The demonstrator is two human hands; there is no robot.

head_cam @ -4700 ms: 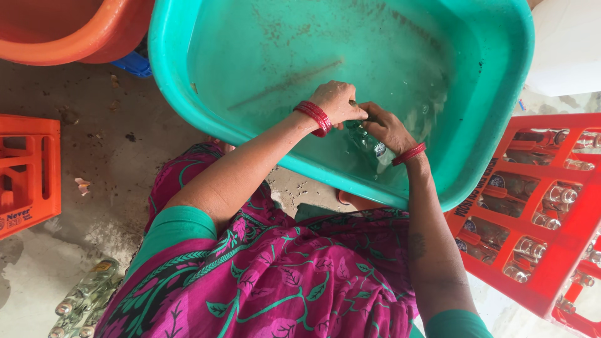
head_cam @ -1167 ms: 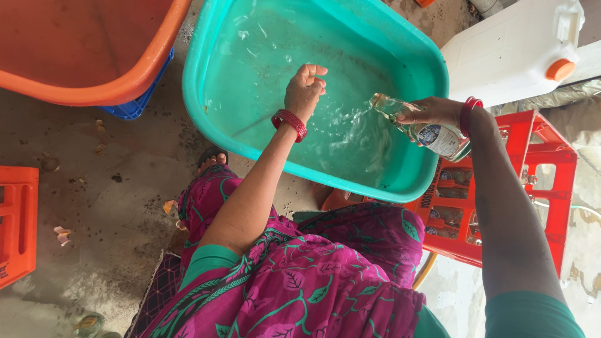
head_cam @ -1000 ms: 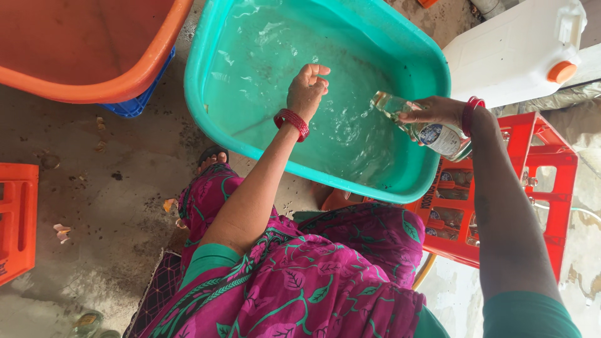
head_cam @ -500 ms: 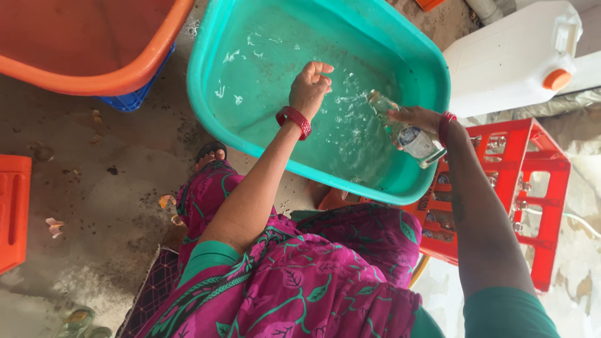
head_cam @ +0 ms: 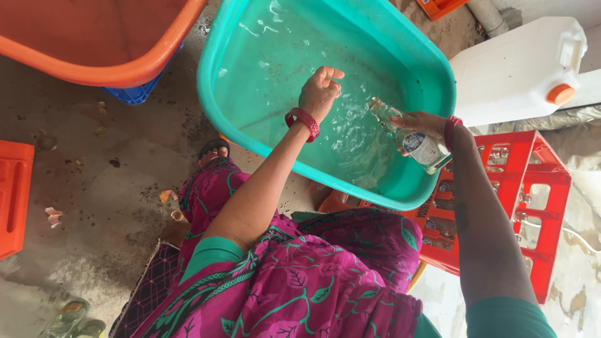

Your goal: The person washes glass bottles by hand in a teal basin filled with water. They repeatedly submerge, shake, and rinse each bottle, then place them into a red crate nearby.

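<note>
Right hand (head_cam: 421, 123): closed round a clear glass bottle with a pale paper label (head_cam: 410, 136), gripped at the body, bottle tilted with its neck pointing down into the water of a large teal rectangular plastic tub (head_cam: 438, 87). Mouth of bottle at or just under the surface; exact depth not discernible. Red bangle at the wrist.

Left hand (head_cam: 320, 92): loosely curled, fingers half open, holding nothing, poised above the water near the tub's middle, just beside the bottle neck but apart from it. Red bangle (head_cam: 303, 122) at this wrist also.

Judgement on the handling: glass is wet and likely slippery, so a firm hold at the labelled body, not the neck, seems sound. Keeping the bottle clear of the tub wall should avoid knocks. Free hand well placed to steady the neck if needed.

Outward from the tub: orange plastic tub (head_cam: 94, 44) to its left, resting over a blue crate (head_cam: 134, 92). White plastic jerrycan with an orange cap (head_cam: 519, 66) to its right. Red plastic bottle crate (head_cam: 501, 200) below and right of the tub, several compartments holding bottles. Another orange crate (head_cam: 14, 194) far to the left.

Surface: bare concrete floor (head_cam: 94, 181), damp, stained, scattered with small debris. No worktop; work done at floor level.
</note>
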